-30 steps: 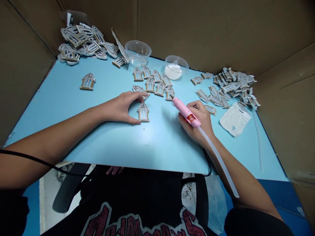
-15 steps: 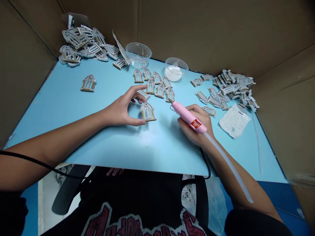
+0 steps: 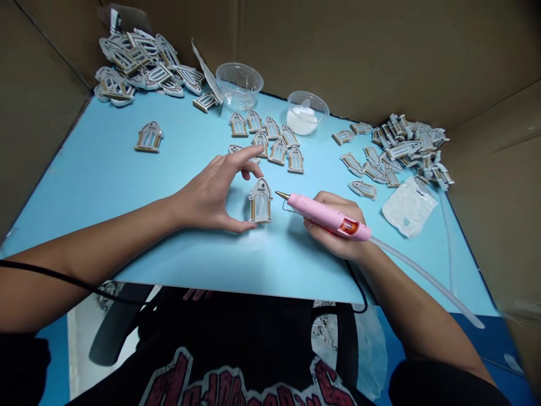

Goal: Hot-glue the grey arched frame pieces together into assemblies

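Between thumb and fingers, my left hand [image 3: 215,194] grips a small arched window piece [image 3: 261,202], white with gold sides, held upright just above the blue table. My right hand [image 3: 338,223] is closed around a pink glue gun [image 3: 327,215] with a clear glue stick [image 3: 426,277] trailing from its back. The metal nozzle points left and is a short gap away from the window piece's right side. Just beyond my left hand, several similar window pieces [image 3: 278,152] lie in rows; one is partly hidden by my fingers.
A pile of larger arched pieces [image 3: 143,62] lies at the back left, with a single window piece [image 3: 149,137] nearer. Two clear plastic bowls [image 3: 239,84] stand at the back. At right are another pile [image 3: 409,144] and a white packet [image 3: 409,207]. A black cable [image 3: 71,277] crosses my left forearm.
My left hand has moved the window piece slightly right and turned it more upright. The glue gun has swung so that its nozzle is lower and further left, beside the piece. The view has shifted slightly.
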Demonstrator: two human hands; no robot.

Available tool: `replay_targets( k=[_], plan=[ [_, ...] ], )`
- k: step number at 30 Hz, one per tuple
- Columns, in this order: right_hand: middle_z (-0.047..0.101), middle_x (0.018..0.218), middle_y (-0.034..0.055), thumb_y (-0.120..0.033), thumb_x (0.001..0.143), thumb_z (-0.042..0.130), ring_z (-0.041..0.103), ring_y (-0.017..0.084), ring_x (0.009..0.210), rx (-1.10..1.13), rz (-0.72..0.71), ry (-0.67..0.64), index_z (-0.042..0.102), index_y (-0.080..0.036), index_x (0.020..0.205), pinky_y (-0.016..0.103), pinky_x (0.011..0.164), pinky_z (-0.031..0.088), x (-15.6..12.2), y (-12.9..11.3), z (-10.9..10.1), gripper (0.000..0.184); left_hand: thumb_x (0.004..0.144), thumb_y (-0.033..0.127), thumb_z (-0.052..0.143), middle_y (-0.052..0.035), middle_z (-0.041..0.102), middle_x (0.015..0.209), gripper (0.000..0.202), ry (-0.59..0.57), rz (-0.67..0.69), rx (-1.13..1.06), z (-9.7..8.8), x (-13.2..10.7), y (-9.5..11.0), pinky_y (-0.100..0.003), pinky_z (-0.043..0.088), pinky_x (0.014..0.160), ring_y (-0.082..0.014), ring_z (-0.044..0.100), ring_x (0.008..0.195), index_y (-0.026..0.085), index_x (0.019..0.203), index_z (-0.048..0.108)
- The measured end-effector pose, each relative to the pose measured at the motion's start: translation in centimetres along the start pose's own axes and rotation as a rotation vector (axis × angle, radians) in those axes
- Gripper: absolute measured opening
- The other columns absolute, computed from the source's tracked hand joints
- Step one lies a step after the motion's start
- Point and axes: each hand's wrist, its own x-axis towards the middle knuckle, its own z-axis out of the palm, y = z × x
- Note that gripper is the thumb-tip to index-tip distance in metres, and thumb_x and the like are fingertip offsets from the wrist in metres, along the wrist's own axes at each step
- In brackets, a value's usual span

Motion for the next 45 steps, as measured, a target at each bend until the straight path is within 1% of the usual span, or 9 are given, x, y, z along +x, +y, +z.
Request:
replay_targets(
  k=[5,10,13,18,20,25,33,40,45],
  plan=[
    [0.061,0.067,-0.0020,-0.013,0.085,0.063,0.060,0.014,0.060,0.005,-0.076,0.001,0.061,-0.023,0.075,0.027,0.054,0.045,0.0,-0.3,0.2,0.014,0.074,0.057,0.084,-0.0139,0.057,0.143,0.115,-0.022,-0.010,0.022,0.0,-0.1,0.0,-0.050,0.050,0.103,-0.0303,0.065,0.117,0.034,0.162,0.014],
    [0.060,0.067,-0.0020,-0.014,0.085,0.063,0.059,0.014,0.060,-0.009,-0.083,-0.060,0.060,-0.023,0.075,0.027,0.053,0.045,-0.3,-0.4,0.4,0.014,0.074,0.062,0.083,-0.0114,0.066,0.128,0.111,-0.016,0.011,0.065,-0.1,0.0,0.6,-0.046,0.047,0.103,-0.0281,0.065,0.110,0.028,0.161,0.022],
    [0.058,0.067,-0.0019,-0.014,0.084,0.063,0.057,0.014,0.060,-0.037,-0.086,-0.079,0.058,-0.023,0.075,0.027,0.053,0.043,-0.4,-0.3,0.6,0.014,0.076,0.065,0.082,-0.0097,0.067,0.128,0.107,-0.015,0.055,0.100,-0.1,0.0,0.9,-0.045,0.046,0.101,-0.0266,0.065,0.107,0.029,0.159,0.025],
    [0.060,0.076,0.0004,-0.018,0.086,0.062,0.058,0.013,0.064,-0.083,-0.066,-0.126,0.056,-0.022,0.077,0.027,0.057,0.046,-0.5,-0.4,0.8,0.012,0.080,0.057,0.082,-0.0082,0.068,0.129,0.100,0.048,0.181,0.101,0.3,0.0,1.0,-0.041,0.045,0.096,-0.0243,0.065,0.105,0.031,0.159,0.027],
    [0.060,0.077,0.0005,-0.019,0.087,0.062,0.058,0.013,0.064,-0.098,-0.078,-0.133,0.055,-0.022,0.078,0.026,0.057,0.045,-0.6,-0.5,0.7,0.013,0.080,0.058,0.082,-0.0084,0.068,0.129,0.100,0.030,0.174,0.118,0.3,0.0,1.0,-0.041,0.045,0.097,-0.0245,0.065,0.106,0.030,0.158,0.027],
    [0.048,0.065,-0.0035,-0.022,0.088,0.062,0.045,0.011,0.055,-0.195,-0.082,-0.130,0.046,-0.023,0.069,0.026,0.051,0.034,-0.7,-0.8,0.4,0.025,0.078,0.062,0.080,-0.0091,0.069,0.129,0.095,-0.011,0.103,0.132,0.2,0.1,1.1,-0.043,0.046,0.098,-0.0251,0.065,0.106,0.028,0.154,0.034],
    [0.047,0.063,-0.0026,-0.023,0.090,0.058,0.046,0.011,0.054,-0.284,-0.080,-0.148,0.043,-0.023,0.066,0.026,0.050,0.033,-0.6,-1.3,0.2,0.028,0.078,0.057,0.084,-0.0082,0.069,0.126,0.101,0.083,0.237,0.160,0.4,0.1,0.9,-0.039,0.045,0.092,-0.0230,0.065,0.100,0.028,0.157,0.027],
    [0.047,0.063,-0.0019,-0.025,0.090,0.057,0.046,0.012,0.056,-0.301,-0.058,-0.156,0.045,-0.023,0.064,0.027,0.051,0.031,-0.8,-1.3,0.2,0.028,0.080,0.056,0.082,-0.0093,0.069,0.126,0.094,0.065,0.203,0.199,0.3,0.1,0.9,-0.039,0.046,0.091,-0.0226,0.066,0.100,0.025,0.153,0.032],
    [0.048,0.063,-0.0022,-0.025,0.090,0.057,0.046,0.011,0.054,-0.289,-0.065,-0.142,0.046,-0.022,0.065,0.026,0.051,0.032,-0.6,-1.4,0.0,0.028,0.080,0.057,0.082,-0.0100,0.069,0.127,0.096,0.088,0.241,0.195,0.3,0.1,0.9,-0.040,0.046,0.089,-0.0234,0.066,0.099,0.026,0.154,0.030]
  ],
)
